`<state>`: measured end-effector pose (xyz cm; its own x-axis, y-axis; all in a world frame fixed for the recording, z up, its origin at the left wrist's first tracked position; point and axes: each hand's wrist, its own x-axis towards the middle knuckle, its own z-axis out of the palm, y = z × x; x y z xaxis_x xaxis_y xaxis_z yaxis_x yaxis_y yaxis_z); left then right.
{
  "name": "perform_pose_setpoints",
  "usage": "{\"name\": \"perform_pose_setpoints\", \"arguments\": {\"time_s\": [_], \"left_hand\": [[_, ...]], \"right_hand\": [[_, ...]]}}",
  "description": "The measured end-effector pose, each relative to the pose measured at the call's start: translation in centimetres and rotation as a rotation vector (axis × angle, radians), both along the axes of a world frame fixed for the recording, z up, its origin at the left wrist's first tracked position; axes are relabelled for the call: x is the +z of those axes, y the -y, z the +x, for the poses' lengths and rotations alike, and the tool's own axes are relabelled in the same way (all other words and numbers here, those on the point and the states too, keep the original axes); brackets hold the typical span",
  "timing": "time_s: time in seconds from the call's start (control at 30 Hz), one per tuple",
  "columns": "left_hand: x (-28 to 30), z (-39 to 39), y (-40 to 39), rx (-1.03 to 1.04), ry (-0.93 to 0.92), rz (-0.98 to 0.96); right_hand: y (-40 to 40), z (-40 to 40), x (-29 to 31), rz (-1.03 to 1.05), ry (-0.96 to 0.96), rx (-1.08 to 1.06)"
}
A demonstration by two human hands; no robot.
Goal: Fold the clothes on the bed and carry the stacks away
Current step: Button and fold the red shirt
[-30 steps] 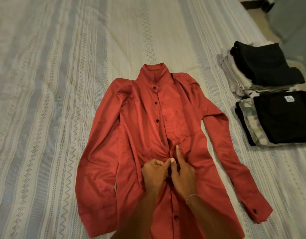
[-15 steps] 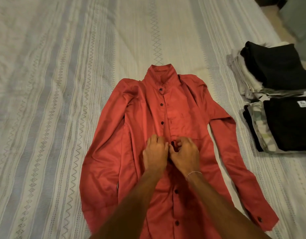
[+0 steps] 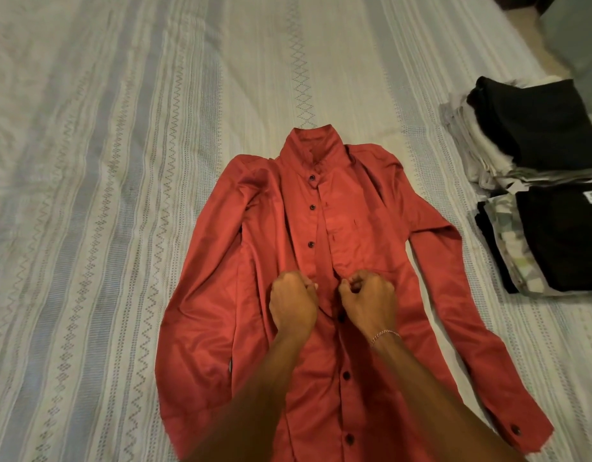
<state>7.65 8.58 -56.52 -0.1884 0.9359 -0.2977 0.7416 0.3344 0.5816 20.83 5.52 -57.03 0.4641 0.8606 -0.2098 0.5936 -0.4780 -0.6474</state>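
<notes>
A red long-sleeved shirt [image 3: 361, 228] with dark buttons lies face up on the striped bed cover [image 3: 121, 161], collar pointing away from me, sleeves spread down both sides. My left hand [image 3: 293, 303] pinches the left edge of the shirt's front opening at mid-chest. My right hand [image 3: 368, 301], with a thin bracelet on the wrist, pinches the right edge of the opening. The two hands sit a little apart, and the placket between them gapes. The buttons above and below the hands show.
Two stacks of folded clothes stand at the bed's right edge: a far stack [image 3: 534, 128] topped with black cloth and a near stack [image 3: 561, 235] topped with a black garment with a white label. Floor shows at the top right corner.
Both hands have slid up the shirt front from the lower placket to mid-chest and have drawn slightly apart. The view has shifted, so the stacks sit nearer the right edge.
</notes>
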Motion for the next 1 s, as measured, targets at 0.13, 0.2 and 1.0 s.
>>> {"name": "perform_pose_setpoints", "arguments": {"time_s": [0.13,0.2,1.0], "left_hand": [[0.9,1.0,-0.9,0.146,0.523,-0.052],[1.3,1.8,-1.3,0.180,0.688,-0.113],[-1.8,1.7,-1.3,0.275,0.879,-0.328]], "right_hand": [[-0.2,-0.3,0.5,0.116,-0.189,-0.060],[-0.3,-0.6,0.7,0.199,-0.294,-0.123],[-0.9,1.1,-2.4,0.046,-0.823,-0.223]]}}
